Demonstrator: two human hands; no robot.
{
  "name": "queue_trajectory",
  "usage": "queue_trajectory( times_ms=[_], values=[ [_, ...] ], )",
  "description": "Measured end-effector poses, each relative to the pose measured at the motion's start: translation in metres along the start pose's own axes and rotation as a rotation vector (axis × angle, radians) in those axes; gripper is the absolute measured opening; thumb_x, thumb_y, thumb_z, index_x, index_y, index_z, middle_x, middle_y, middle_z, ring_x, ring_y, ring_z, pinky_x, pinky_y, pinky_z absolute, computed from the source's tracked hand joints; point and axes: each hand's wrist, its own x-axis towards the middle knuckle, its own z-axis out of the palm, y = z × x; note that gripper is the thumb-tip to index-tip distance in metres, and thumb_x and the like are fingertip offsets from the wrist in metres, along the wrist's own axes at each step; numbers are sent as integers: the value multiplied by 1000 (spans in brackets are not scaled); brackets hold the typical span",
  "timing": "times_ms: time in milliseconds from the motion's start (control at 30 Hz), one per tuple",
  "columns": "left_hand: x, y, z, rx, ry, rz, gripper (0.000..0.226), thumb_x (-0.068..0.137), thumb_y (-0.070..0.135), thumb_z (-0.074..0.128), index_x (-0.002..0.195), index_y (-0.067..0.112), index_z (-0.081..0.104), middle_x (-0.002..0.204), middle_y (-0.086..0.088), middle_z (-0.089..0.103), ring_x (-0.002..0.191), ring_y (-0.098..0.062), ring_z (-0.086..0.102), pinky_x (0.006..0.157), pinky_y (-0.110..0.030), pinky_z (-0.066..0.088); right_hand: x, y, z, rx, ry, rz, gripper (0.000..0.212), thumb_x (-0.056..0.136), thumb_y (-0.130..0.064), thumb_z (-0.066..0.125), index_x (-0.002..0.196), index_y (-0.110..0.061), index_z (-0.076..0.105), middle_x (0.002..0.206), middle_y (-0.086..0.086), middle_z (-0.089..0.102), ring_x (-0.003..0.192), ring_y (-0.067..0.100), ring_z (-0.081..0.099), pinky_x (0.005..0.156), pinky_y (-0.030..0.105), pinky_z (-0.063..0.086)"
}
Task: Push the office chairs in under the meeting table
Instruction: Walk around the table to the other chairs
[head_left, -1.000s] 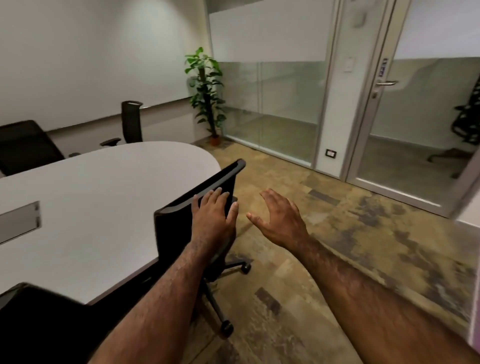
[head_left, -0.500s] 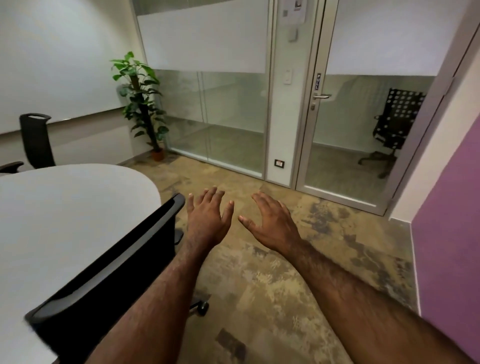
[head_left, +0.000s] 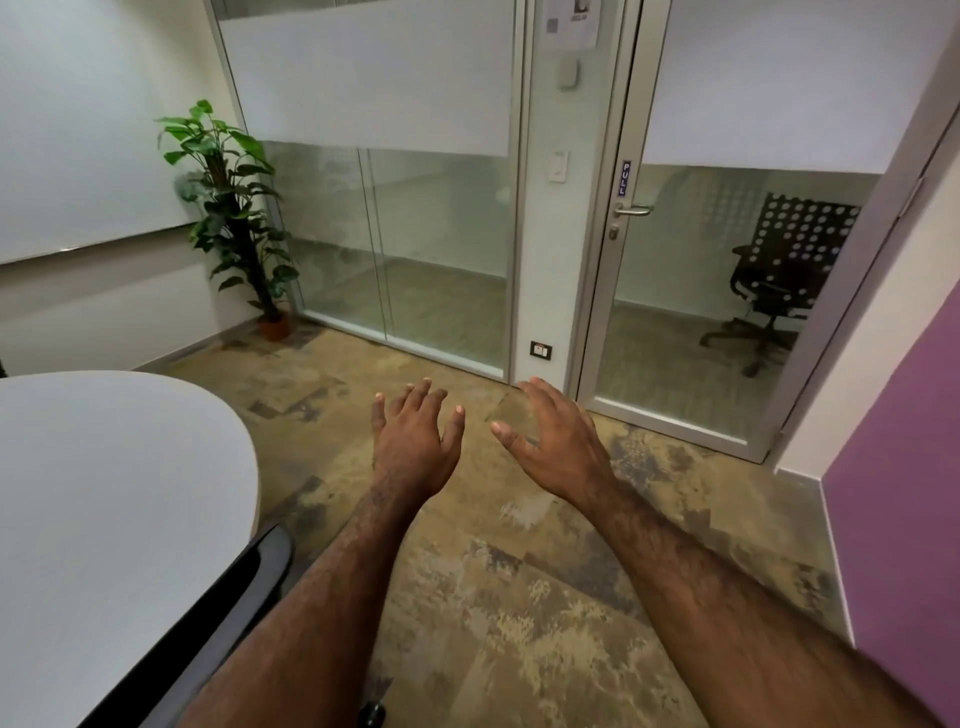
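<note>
Left hand: the left hand (head_left: 415, 441) is held out over the floor with fingers spread, palm down, and nothing is gripped.
Right hand: the right hand (head_left: 556, 441) is held just beside it, fingers loosely fanned, likewise empty.
Chair in reach: the black office chair (head_left: 228, 597) is seen at the lower left, its backrest lying against the rounded edge of the meeting table (head_left: 104, 493); it is judged to be tucked in, and neither hand is touching it. A caster (head_left: 371, 714) shows at the bottom edge.
Step in hand: a move on to another chair is judged to be in hand. The backrest top is best taken with both palms and the seat rolled straight in, so that the armrests are not jammed against the table edge.
Other chair: a perforated-back chair (head_left: 784, 275) is visible beyond the glass door (head_left: 675, 312), well apart; whether it belongs to the task cannot be told.
Surface: the white tabletop is seen bare.
Room: mottled floor (head_left: 519, 623), potted plant (head_left: 234, 218) in the corner, glass partition (head_left: 405, 234), purple wall (head_left: 904, 493) at right.
</note>
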Motion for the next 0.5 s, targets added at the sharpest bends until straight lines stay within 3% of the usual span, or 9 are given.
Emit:
queue_trajectory(
  times_ms=[400,500],
  values=[
    [167,-41,94,61,-5,-98,51,100,48,36,139,19,51,153,-3,42,145,-22,29,121,-47,1,197,77,68,47,-47,-87,79,91,-70,43,153,-22,29,162,0,26,147,18,24,121,41,14],
    [250,-59,132,94,66,-222,52,99,50,34,138,21,52,152,-3,44,143,-22,32,120,-47,1,313,108,90,91,-137,-175,78,91,-69,43,152,-22,32,161,2,30,146,20,28,120,42,16]
  ],
)
